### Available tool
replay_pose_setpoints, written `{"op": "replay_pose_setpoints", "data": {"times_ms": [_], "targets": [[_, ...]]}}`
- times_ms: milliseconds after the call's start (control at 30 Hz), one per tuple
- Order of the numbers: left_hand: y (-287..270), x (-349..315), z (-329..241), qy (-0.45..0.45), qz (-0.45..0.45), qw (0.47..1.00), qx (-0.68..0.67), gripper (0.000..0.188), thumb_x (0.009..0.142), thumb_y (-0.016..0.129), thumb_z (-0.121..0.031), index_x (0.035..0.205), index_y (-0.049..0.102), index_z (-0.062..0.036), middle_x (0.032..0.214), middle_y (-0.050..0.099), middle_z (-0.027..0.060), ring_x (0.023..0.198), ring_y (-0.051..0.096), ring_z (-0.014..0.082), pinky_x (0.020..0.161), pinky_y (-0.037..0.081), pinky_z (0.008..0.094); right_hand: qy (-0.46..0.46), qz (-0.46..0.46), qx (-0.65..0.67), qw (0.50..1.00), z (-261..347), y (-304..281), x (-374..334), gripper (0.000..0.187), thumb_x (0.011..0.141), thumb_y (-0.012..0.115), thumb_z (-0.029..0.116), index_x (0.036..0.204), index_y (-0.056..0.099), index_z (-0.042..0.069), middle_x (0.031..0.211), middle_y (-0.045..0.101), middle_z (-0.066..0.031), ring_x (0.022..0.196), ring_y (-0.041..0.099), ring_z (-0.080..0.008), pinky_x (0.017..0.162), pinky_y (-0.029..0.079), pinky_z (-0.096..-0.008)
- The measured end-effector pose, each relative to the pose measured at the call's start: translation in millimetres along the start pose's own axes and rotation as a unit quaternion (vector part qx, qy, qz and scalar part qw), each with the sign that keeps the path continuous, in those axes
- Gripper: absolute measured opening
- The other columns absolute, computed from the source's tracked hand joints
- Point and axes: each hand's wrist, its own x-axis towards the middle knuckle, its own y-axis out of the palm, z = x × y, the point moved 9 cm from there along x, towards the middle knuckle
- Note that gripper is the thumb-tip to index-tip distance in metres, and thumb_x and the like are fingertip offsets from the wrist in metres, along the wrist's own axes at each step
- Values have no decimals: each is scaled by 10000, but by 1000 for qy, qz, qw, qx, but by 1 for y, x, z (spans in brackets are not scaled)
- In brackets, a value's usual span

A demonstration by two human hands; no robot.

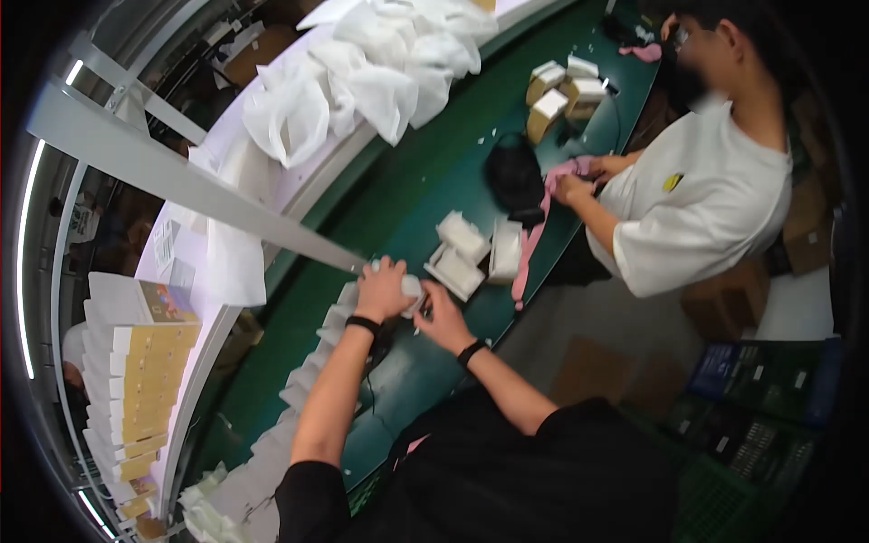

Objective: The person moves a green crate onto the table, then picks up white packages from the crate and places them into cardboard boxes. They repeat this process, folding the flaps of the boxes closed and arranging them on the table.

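My left hand point(383, 291) reaches over the work table, its fingers bent over a small white block-like piece point(411, 288). From the other side, the curved fingers and thumb of my right hand point(442, 320) meet the same piece. What kind of thing it is cannot be made out. Along my left forearm runs a row of overlapping white foam sleeves point(312, 362). Just beyond my right hand sit several open white boxes point(457, 271).
Across the green table point(398, 195), a co-worker point(697, 195) handles a pink strap point(534, 240) beside a black bundle point(513, 172). Cream boxes point(548, 110) stand farther back. A raised shelf bears white foam bags point(380, 72) and yellow-and-white cartons point(145, 380). A grey post point(208, 185) slants down near my left hand.
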Motion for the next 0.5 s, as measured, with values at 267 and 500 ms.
{"op": "replay_pose_setpoints", "data": {"times_ms": [267, 500], "targets": [[7, 0, -12, 68, 7, 997, 40, 563, 744, 831, -430, 1203, 612, -191, 1270, 584, 86, 1149, 553, 479, 893, 529, 616, 70, -1, 101, 992, -17, -11, 18, 344, 915, 737, 157, 1197, 598, 18, 969, 646, -108, 725, 642, -184, 629, 545, -349], [10, -1, -9, 97, 18, 994, 43, 546, 788, 805, -463, 1205, 604, -173, 1287, 584, 83, 1125, 552, 466, 919, 512, 598, 130, 31, 204, 970, -26, -9, 31, 119, 992, 635, 96, 992, 653, -21, 764, 652, -44, 504, 568, -114, 444, 464, -274]]}}
